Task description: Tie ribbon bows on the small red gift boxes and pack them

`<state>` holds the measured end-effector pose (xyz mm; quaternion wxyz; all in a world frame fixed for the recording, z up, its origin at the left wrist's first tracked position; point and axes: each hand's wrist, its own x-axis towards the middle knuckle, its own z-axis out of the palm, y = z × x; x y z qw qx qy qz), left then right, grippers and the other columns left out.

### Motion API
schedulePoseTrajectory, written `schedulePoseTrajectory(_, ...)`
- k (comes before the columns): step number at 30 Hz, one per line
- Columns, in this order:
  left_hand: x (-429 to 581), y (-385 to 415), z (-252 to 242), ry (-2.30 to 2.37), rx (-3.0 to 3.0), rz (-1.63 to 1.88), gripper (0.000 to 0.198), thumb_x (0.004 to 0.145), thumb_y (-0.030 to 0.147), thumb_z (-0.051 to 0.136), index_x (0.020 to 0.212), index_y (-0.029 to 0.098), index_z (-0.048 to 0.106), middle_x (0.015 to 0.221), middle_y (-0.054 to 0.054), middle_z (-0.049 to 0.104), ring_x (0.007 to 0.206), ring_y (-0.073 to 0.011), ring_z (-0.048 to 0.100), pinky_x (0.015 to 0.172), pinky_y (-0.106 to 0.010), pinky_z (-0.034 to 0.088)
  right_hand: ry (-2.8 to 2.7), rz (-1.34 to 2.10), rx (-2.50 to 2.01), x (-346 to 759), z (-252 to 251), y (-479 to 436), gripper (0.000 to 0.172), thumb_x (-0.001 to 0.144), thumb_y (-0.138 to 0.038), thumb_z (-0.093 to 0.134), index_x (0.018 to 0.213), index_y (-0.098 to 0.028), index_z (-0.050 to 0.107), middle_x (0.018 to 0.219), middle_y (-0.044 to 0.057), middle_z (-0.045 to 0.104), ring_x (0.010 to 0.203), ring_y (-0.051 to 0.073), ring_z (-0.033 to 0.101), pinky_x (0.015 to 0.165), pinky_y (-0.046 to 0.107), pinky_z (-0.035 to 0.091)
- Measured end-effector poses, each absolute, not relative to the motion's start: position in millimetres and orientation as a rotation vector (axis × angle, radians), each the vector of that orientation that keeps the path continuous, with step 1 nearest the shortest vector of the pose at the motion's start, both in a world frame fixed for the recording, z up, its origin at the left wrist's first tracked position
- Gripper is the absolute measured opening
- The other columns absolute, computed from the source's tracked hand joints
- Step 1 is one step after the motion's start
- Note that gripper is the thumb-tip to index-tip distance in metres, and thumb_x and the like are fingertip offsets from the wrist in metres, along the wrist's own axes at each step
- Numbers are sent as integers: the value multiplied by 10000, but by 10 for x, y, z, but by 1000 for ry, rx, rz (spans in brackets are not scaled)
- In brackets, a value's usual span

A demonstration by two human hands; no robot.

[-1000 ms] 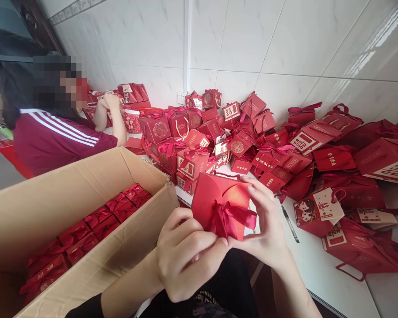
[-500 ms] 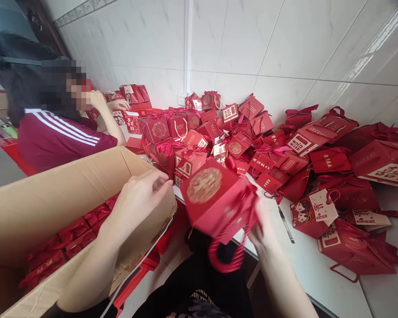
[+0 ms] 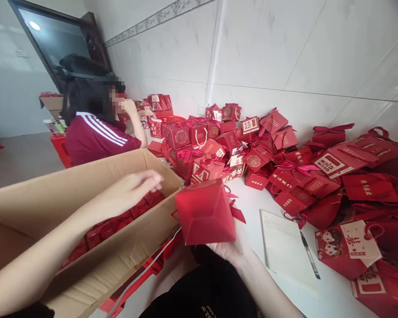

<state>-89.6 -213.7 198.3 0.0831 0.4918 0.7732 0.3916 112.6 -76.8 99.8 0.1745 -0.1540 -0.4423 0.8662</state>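
My right hand (image 3: pixel 230 247) grips a red gift box (image 3: pixel 205 216) from beneath and behind. The box is tilted so that its plain folded underside faces me, and part of its ribbon shows at the right edge. Over the cardboard carton (image 3: pixel 119 269) hovers my left hand (image 3: pixel 137 190), empty, with its fingers stretched loosely to the right, apart from the held box. Inside the carton lie rows of red gift boxes (image 3: pixel 126 221), partly hidden by my left arm.
A large heap of red gift boxes (image 3: pixel 215 168) spreads along the wall on the white table. Nearer me lie an open notebook (image 3: pixel 281 238) and a black pen (image 3: pixel 309 255). Left of the heap sits a person in a maroon shirt (image 3: pixel 96 141).
The gift box in my right hand has turned from showing its gold emblem and handle to showing its underside. My left hand sits over the carton with fingers straighter. The view has swung left.
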Motion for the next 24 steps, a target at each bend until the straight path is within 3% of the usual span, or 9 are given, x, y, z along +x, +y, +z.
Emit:
schedulePoseTrajectory(2,-936,-2088,2032,2044,1560,1050,508,807,617,412,1078,240,619,1071,-81,671,949,-226,639,795,-328,517,-1492,2106,-389,1029,970,-738,564,834,-656,305,1096,-219,548,1075,89,652,1010,246,617,877,444,498)
schedulePoseTrajectory(6,-1044,-2045,1981,1836,1672,882,772,655,478,692,1334,258,398,1348,-107,484,1210,-269,488,944,-391,452,-1948,1389,-237,872,1065,-642,574,728,-566,599,1175,-231,468,1149,97,561,1073,259,559,894,424,478)
schedulePoseTrajectory(10,-1160,-2150,1771,1821,1687,896,1000,511,364,803,1375,243,315,1398,-126,414,1269,-298,415,1030,-439,368,-2099,1106,-121,740,1247,-577,702,605,-472,757,1189,-257,433,1253,108,431,1220,296,420,991,480,391)
schedulePoseTrajectory(16,-1250,-2308,1425,1939,1587,1081,1051,540,309,781,1394,214,174,1384,-140,396,1241,-274,446,1042,-411,366,-2313,871,54,403,1313,-644,884,551,-524,781,1291,-291,356,1350,126,354,1284,328,351,1018,533,354)
schedulePoseTrajectory(20,-1503,-2410,1206,2014,1287,1287,805,600,318,734,1283,190,328,1323,-128,464,1209,-251,482,1041,-400,373,-2404,962,33,314,1155,-607,1054,567,-644,700,1410,-277,183,1483,138,167,1363,352,187,1052,569,281)
schedulePoseTrajectory(22,-1750,-2549,1072,2075,1003,1422,649,643,351,696,1194,181,398,1288,-130,497,1186,-242,506,994,-383,428,-2355,1062,-5,398,998,-533,909,702,-651,582,1419,-267,176,1476,136,197,1354,342,224,1047,569,289)
schedulePoseTrajectory(24,-2020,-2780,894,2184,691,1518,578,665,378,677,1139,179,413,1269,-140,508,1158,-241,530,917,-360,490,-2282,1162,-136,567,779,-443,688,826,-560,487,1396,-262,242,1407,135,324,1285,312,371,1004,531,373)
